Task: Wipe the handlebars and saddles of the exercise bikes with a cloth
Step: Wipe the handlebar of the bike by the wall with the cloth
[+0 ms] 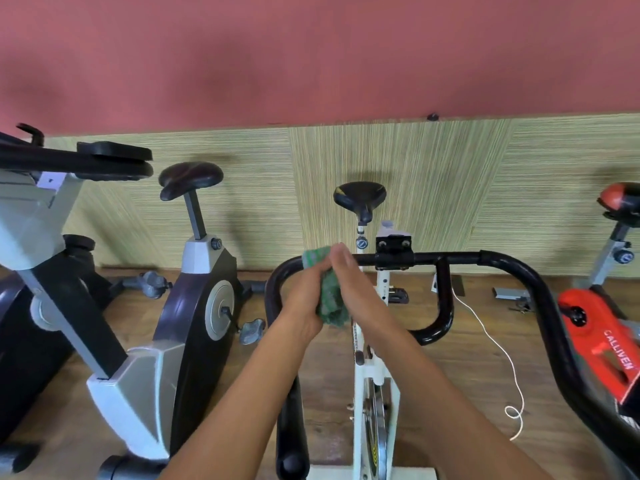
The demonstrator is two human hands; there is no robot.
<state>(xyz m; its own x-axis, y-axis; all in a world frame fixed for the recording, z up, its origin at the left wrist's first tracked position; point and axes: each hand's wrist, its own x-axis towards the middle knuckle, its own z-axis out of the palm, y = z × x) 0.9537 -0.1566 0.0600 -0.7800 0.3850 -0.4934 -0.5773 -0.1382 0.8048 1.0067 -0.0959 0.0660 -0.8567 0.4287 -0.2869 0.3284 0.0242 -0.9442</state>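
Note:
A green cloth (330,299) is bunched between my two hands over the left part of the black handlebar (460,259) of the white exercise bike (372,382) in front of me. My left hand (304,299) grips the cloth from the left. My right hand (346,275) lies against the cloth from the right with its fingers fairly straight. The bike's black saddle (360,195) stands behind the handlebar, near the wall.
A grey and black bike (194,306) with a black saddle (190,178) stands to the left. Another bike's handlebar (79,161) fills the far left. A red bike (602,341) with a red saddle (620,199) is at the right. A white cord (498,344) trails on the wooden floor.

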